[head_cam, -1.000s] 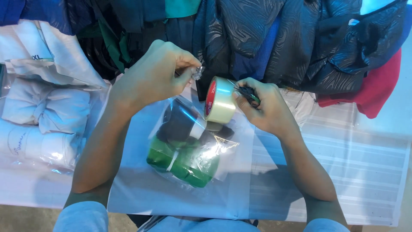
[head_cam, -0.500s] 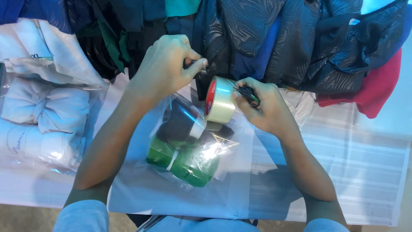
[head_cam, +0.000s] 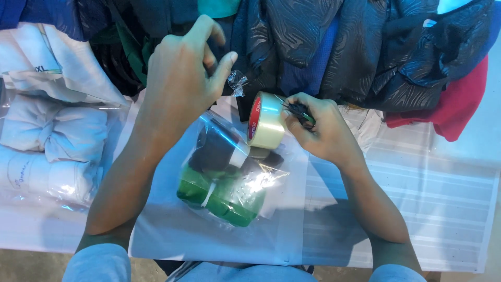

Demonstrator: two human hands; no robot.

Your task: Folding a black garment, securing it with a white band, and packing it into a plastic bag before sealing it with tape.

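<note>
My left hand (head_cam: 185,73) is raised over the table and pinches a short crumpled strip of clear tape (head_cam: 237,81) between thumb and fingers. My right hand (head_cam: 321,128) holds a roll of clear tape (head_cam: 266,120) with a red core, upright on its edge, together with a small dark tool (head_cam: 300,109) at the roll's rim. Just below the roll lies a clear plastic bag (head_cam: 229,172) with folded dark and green garments inside, resting on the table.
A heap of dark, blue and red clothes (head_cam: 365,47) fills the far side of the table. Bagged white garments (head_cam: 47,141) lie at the left. A white sheet (head_cam: 417,198) covers the table (head_cam: 31,230) to the right.
My left hand has pulled up and away from the roll, and a short piece of tape now hangs from its fingers, apart from the roll. The right hand and roll have stayed put.
</note>
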